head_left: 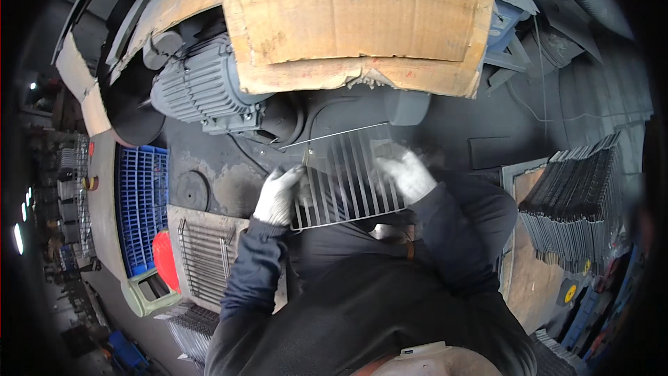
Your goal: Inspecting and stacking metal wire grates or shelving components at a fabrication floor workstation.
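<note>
Below cardboard sheet, apart from it: wire rack, bars running toward cardboard sheet, longer side seemingly crosswise. Left gloved hand grasps rack's left edge; right gloved hand equally near, opposite edge, blurred, can't tell if gripping.

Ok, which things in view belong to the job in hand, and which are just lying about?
Job, judging by the matching grates:
- grate, gripped by the left hand; the right hand, blurred, at its other side
- grate stack, far right
- left grates

Probably just lying about:
- blue crate
- red object
- motor (role unclear)
</note>
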A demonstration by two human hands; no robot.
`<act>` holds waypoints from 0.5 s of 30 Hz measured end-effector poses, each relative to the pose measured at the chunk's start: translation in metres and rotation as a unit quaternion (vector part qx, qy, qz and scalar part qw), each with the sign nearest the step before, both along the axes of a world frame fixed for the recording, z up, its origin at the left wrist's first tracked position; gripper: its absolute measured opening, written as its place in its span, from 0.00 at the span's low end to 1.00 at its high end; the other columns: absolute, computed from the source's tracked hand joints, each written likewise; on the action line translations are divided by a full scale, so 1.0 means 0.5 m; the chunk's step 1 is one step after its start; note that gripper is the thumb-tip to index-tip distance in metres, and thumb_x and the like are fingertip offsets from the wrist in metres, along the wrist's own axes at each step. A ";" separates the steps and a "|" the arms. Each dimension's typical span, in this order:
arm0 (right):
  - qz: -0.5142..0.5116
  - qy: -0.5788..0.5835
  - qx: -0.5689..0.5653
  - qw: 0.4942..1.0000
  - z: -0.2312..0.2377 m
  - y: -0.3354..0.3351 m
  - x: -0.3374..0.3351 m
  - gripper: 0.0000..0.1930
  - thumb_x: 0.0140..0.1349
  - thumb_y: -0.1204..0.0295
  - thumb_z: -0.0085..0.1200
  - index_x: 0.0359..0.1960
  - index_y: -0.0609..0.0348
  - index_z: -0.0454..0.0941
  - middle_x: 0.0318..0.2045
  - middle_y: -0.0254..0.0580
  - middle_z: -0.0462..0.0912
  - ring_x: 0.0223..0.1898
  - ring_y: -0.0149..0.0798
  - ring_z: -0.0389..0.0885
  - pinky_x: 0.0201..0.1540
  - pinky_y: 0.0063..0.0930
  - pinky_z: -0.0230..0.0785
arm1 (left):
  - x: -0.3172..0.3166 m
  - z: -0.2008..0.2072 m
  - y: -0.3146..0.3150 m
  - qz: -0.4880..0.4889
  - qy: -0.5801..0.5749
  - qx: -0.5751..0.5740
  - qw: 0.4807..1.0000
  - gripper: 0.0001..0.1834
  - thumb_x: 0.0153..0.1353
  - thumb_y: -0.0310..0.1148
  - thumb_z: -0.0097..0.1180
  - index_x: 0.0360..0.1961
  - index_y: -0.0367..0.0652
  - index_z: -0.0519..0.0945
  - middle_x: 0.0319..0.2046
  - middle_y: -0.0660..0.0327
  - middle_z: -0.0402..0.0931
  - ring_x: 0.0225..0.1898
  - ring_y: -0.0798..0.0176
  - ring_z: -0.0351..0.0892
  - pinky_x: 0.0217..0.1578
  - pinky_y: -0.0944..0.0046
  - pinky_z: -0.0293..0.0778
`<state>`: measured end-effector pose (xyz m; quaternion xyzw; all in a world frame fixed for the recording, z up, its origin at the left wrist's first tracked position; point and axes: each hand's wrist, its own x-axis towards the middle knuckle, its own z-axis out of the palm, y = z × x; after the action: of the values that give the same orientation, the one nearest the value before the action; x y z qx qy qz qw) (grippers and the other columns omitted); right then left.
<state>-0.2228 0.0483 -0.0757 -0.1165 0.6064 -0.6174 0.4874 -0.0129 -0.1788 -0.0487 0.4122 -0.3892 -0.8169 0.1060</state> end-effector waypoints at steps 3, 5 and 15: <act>0.055 -0.020 -0.071 0.996 0.025 -0.019 0.073 0.14 0.77 0.70 0.55 0.58 0.65 0.76 0.37 0.43 0.87 0.34 0.37 0.85 0.41 0.34 0.79 | 0.084 0.050 -0.010 0.008 -0.012 -0.065 0.998 0.12 0.73 0.34 0.65 0.49 0.42 0.76 0.26 0.63 0.78 0.21 0.66 0.78 0.23 0.64 0.77; 0.057 0.216 -0.052 0.973 0.034 -0.003 0.102 0.19 0.77 0.69 0.56 0.63 0.65 0.73 0.38 0.44 0.87 0.40 0.40 0.87 0.44 0.39 0.81 | 0.114 0.068 0.010 -0.001 -0.004 -0.157 0.988 0.13 0.72 0.33 0.66 0.49 0.41 0.76 0.28 0.62 0.80 0.22 0.67 0.79 0.23 0.64 0.77; 0.128 0.601 0.067 0.786 0.237 0.116 0.131 0.21 0.62 0.70 0.74 0.55 0.59 0.84 0.41 0.46 0.91 0.46 0.37 0.90 0.53 0.38 0.82 | 0.012 0.201 0.169 -0.291 0.083 -0.628 0.717 0.18 0.62 0.30 0.73 0.51 0.38 0.83 0.38 0.52 0.86 0.40 0.50 0.88 0.45 0.55 0.81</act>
<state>-0.1572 0.1061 0.0429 -0.5076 0.7962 -0.3119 0.1054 -0.0067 -0.0943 0.0518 0.0479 -0.9035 -0.4059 0.1291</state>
